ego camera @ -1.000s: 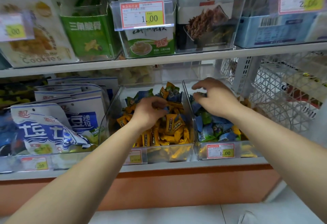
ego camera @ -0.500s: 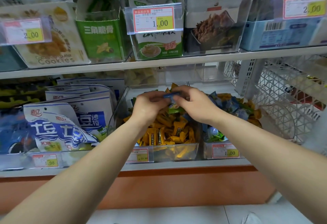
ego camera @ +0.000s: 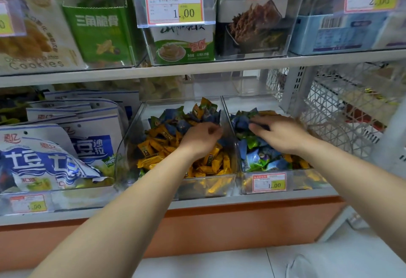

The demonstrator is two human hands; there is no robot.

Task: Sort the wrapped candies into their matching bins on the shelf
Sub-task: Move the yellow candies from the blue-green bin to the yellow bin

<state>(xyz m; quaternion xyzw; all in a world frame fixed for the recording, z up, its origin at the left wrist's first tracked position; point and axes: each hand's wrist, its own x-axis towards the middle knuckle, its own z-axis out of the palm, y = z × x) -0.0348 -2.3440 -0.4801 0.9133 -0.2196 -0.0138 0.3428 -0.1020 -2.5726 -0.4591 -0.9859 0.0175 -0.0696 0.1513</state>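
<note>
- The shelf unit fills the view, with a pale upper board [ego camera: 197, 69] above the left bin [ego camera: 129, 145] and a pale lower board [ego camera: 197, 203] under it.
- Below the left bin run an orange base panel [ego camera: 219, 227] and a white tiled floor [ego camera: 219, 262].
- Blue-and-white snack bags [ego camera: 55, 156] stand just left of the left bin, and a white wire basket [ego camera: 329, 112] lies well to its right.
- The left bin is clear plastic and shares a wall with the right bin [ego camera: 292, 182], which carries a price tag [ego camera: 269, 182] on its front.
- Yellow candies [ego camera: 158, 148] fill the front and middle of the left bin. They are small pillow packs with dark print.
- Their long axes point every way, many of them slanting from front left to back right.
- Blue candies [ego camera: 175, 121] are heaped at the back of the left bin, mixed with a few green and yellow ones.
- Blue and green candies [ego camera: 259, 156] fill the right bin, jumbled with no common direction.
- The hands are apart, one on each side of the shared wall.
- The left hand [ego camera: 200, 139] is down among the candies in the left bin, against its right wall, with its fingers curled under. I cannot tell whether they hold a candy.
- The right hand [ego camera: 279, 134] lies palm down over the right bin, fingers reaching out nearly straight, tips on blue wrappers.
</note>
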